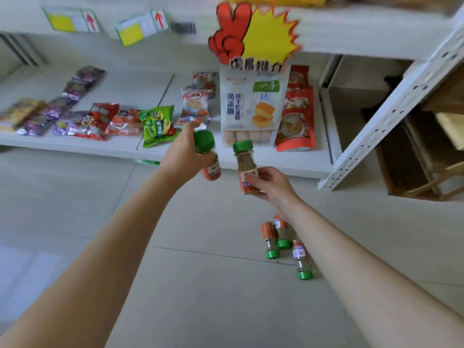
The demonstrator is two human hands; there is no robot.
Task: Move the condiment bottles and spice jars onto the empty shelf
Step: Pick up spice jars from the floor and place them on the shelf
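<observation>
My left hand (184, 153) grips a green-capped spice jar (208, 156) with an orange label, held in the air in front of the low white shelf (75, 144). My right hand (270, 183) holds a second green-capped spice jar (245, 167) upright by its lower half, just right of the first. On the tiled floor below my right forearm lie three more spice jars (283, 243), caps pointing toward me.
The low shelf carries snack packets (158, 125), a tall white cake bag (253, 106) and red pouches (297, 114). A red-and-yellow promo sign (253, 33) hangs from the upper shelf. A white perforated upright (391, 114) stands right, wooden crates (426, 156) beyond.
</observation>
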